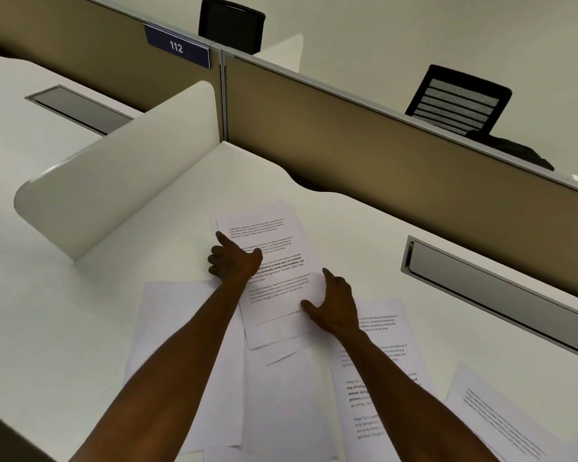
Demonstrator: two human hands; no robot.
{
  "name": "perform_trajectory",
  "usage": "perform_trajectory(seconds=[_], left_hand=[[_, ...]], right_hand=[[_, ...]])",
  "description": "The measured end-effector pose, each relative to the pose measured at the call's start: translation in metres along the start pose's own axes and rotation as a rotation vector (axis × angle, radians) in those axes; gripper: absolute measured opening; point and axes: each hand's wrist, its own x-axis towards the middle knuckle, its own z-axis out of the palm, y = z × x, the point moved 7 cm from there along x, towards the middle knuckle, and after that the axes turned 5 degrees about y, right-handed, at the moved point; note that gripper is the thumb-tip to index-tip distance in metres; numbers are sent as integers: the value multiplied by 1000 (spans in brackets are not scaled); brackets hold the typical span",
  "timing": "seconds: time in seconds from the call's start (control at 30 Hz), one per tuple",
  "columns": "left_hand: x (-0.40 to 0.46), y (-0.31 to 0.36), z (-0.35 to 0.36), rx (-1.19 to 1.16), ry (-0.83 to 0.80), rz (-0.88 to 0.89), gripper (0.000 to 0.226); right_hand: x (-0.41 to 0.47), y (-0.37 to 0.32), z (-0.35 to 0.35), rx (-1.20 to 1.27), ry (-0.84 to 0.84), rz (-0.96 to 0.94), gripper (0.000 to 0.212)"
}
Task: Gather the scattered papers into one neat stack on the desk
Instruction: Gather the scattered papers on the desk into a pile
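We take the printed sheet point(274, 258) in the middle of the white desk point(64, 311) as our landmark. It lies flat, text up, turned a little askew, with at least one more sheet peeking out from under its near edge.

Our left hand point(232, 261) rests on the sheet's left edge, forefinger stretched out along that edge toward its far corner, thumb lying on the print, the other fingers curled just off the paper. It presses rather than pinches; we cannot see it closed around anything. Our right hand point(332, 303) sits at the sheet's near right corner, forefinger pointing up the right edge and thumb spread along the near edge. It is spread wide and flat against the paper, gripping nothing that we can see.

Nearer to us than the sheet, a blank page point(167, 335) lies to the left under our left forearm, and another blank page point(287, 401) lies between our arms. To the near right, a printed page point(384, 331) runs under our right forearm, and a further printed page point(501, 421) lies beyond it toward the frame edge.

Left of the sheet stands a white divider point(121, 181). Behind it runs a tan partition point(364, 141) bearing a 112 sign point(177, 46), with two black chairs point(457, 101) past it. To the right, a grey cable slot point(494, 295) is set into the desk.
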Motion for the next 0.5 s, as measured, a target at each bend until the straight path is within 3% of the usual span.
perform_trajectory(seconds=[0.13, 0.3, 0.5], left_hand=[[-2, 0, 3, -59, -4, -6, 110], [-5, 3, 8, -164, -48, -37, 110], [0, 5, 13, -501, -125, -175, 107]], right_hand=[[15, 3, -2, -15, -68, 75, 108], [26, -6, 1, -207, -118, 27, 120], [39, 0, -13, -97, -114, 126, 130]])
